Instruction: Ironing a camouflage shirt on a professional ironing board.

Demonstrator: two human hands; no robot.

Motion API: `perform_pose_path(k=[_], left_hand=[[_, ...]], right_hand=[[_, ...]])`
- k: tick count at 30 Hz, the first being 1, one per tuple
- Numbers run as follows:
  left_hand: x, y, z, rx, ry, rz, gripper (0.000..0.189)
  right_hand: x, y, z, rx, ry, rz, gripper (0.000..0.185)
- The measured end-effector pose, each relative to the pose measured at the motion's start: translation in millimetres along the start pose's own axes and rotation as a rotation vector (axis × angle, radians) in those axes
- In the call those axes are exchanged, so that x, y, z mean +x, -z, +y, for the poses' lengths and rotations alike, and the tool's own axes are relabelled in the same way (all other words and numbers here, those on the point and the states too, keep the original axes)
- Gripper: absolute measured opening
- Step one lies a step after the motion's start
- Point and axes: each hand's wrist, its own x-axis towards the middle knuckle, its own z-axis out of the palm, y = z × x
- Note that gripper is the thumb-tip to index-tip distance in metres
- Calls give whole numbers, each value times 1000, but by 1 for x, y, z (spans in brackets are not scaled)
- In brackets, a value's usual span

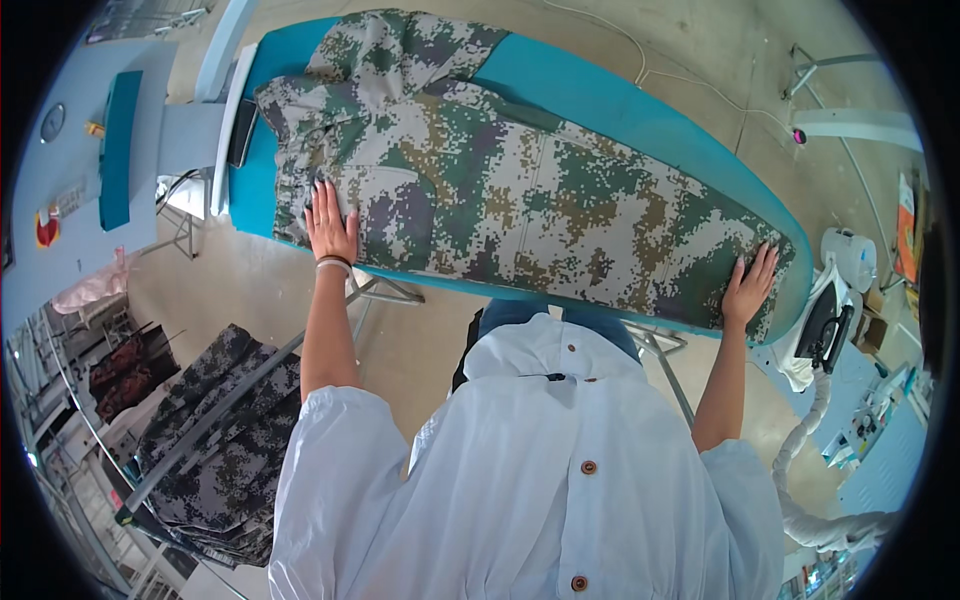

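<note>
Camouflage trousers (510, 202) lie stretched along a teal padded ironing board (607, 82). One leg runs flat to the board's rounded right end; the rest of the garment is bunched over the far left side. My left hand (332, 226) rests palm down beside the gathered elastic waistband, at a pocket seam. At the other end, my right hand (750, 289) presses flat on the fabric near the leg's hem. Neither hand grasps anything. Past the board's right tip, a steam iron (823, 330) sits on a white cloth, its wrapped hose (799, 442) trailing downward.
More camouflage garments (225, 450) hang over a metal rail (217, 424) at lower left. A dark phone-like object (241, 133) lies at the board's left end. The blue-grey machine cabinet (75, 165) stands at left. A white cable (690, 81) crosses the floor behind the board.
</note>
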Motion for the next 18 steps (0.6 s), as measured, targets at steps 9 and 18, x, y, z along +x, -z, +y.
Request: perform_pose_path(k=[9,18], left_hand=[[14,-26,-22,-22,-30,-23,65],[20,-40,113,-27,44,141,67]], right_hand=[[-5,3,23,-18,-5,19,59],[-64,15,58,64,-112,-57,54]])
